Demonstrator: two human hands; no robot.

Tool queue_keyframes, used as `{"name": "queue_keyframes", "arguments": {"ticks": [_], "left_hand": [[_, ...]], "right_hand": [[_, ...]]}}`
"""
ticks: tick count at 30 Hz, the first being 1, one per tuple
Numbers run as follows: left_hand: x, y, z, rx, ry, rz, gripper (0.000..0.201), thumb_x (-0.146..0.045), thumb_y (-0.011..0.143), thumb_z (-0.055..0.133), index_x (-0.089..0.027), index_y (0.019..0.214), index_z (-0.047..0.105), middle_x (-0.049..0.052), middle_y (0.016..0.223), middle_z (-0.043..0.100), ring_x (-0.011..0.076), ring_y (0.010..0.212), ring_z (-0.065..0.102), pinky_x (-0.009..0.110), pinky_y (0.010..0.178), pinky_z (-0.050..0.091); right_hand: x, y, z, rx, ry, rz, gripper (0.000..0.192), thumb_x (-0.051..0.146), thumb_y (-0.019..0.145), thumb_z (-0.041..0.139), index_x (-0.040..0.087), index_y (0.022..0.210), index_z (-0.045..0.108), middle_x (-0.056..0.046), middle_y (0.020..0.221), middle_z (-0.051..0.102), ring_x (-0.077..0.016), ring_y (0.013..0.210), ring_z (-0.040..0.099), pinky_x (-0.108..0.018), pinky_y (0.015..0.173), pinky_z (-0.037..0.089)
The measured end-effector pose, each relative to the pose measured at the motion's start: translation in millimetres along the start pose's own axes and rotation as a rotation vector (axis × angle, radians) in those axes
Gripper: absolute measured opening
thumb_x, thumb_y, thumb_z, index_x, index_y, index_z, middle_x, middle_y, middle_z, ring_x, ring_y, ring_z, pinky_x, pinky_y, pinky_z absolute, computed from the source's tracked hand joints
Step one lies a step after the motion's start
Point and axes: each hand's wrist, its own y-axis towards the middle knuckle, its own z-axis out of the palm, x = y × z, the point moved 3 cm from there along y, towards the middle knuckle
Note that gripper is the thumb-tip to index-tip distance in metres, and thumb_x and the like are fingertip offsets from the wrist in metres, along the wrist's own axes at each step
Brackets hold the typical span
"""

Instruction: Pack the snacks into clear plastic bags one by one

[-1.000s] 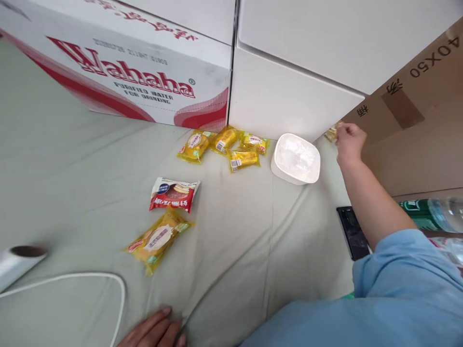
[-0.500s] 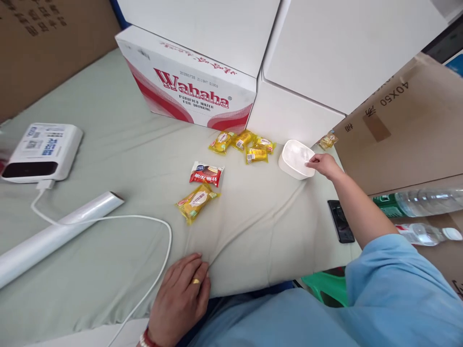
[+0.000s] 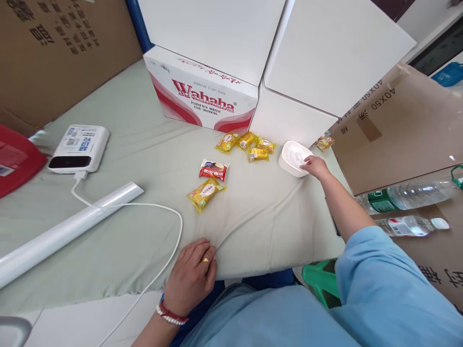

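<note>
We take the white tub as our landmark: it sits on the grey-green cloth, close against the foot of the plain white box. Our right hand reaches out to the tub's near right edge, fingers curled over the rim and touching it; we cannot tell whether they truly grip it or merely rest there. Our left hand lies far from the tub, down at the near edge of the cloth, flat with the fingers loosely spread and pressed on the fabric, holding nothing.

Just left of the tub lies a cluster of four small yellow snack packets, in front of the Wahaha carton. Further left of the tub and nearer to us sit a red packet and a larger yellow packet, the two just beside each other. Right of the tub, against the brown cardboard box, rests one more small packet.

Well to the left of the tub we see a white device with its white cable looping across the cloth, and a roll of clear film beside it.
</note>
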Motion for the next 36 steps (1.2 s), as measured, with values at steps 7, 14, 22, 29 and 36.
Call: {"name": "queue_keyframes", "arguments": {"ticks": [7, 14, 22, 29, 36], "left_hand": [[-1, -1, -1.9, -0.033, -0.010, -0.015, 0.020, -0.008, 0.089, 0.057, -0.018, 0.103, 0.066, 0.009, 0.097, 0.070, 0.0252, 0.105, 0.067, 0.041, 0.093, 0.055], [-1, 0, -2.5, -0.032, -0.039, -0.015, 0.018, -0.008, 0.088, 0.059, -0.017, 0.103, 0.065, 0.009, 0.097, 0.069, 0.0263, 0.105, 0.067, 0.042, 0.093, 0.055], [0, -3, -2.1, -0.054, -0.043, -0.016, 0.017, -0.008, 0.089, 0.060, -0.017, 0.103, 0.065, 0.009, 0.097, 0.069, 0.0260, 0.105, 0.067, 0.041, 0.093, 0.055], [-7, 4, -12.8, -0.211, -0.358, -0.179, 0.021, -0.007, 0.091, 0.060, -0.021, 0.104, 0.069, 0.007, 0.098, 0.070, 0.0201, 0.102, 0.068, 0.035, 0.089, 0.058], [-35, 60, 19.7, -0.089, -0.917, -0.568, 0.022, -0.037, 0.091, 0.071, -0.021, 0.105, 0.065, 0.007, 0.102, 0.066, 0.0153, 0.084, 0.065, 0.024, 0.062, 0.052]], "right_hand": [[7, -2, 5, 0.002, 0.101, 0.025, 0.019, 0.032, 0.069, 0.077, 0.017, 0.073, 0.066, -0.002, 0.069, 0.065, -0.0133, 0.062, 0.051, -0.027, 0.060, 0.043], [7, -14, -3, 0.077, 0.253, 0.059, 0.019, 0.028, 0.070, 0.077, 0.014, 0.070, 0.064, -0.009, 0.066, 0.067, -0.0102, 0.051, 0.044, -0.025, 0.049, 0.039], [17, -30, -38, -0.267, 0.299, -0.058, 0.016, 0.034, 0.072, 0.065, 0.019, 0.077, 0.064, -0.004, 0.077, 0.065, -0.0172, 0.072, 0.052, -0.028, 0.062, 0.042], [51, -135, -11, 0.202, 1.166, -0.087, 0.028, 0.042, 0.072, 0.072, 0.024, 0.078, 0.051, 0.004, 0.067, 0.047, -0.0108, 0.055, 0.038, -0.023, 0.049, 0.033], [84, -283, 81, 0.595, 1.217, -0.074, 0.025, 0.045, 0.082, 0.078, 0.023, 0.079, 0.065, 0.004, 0.061, 0.046, -0.0117, 0.055, 0.036, -0.025, 0.051, 0.030]]}}
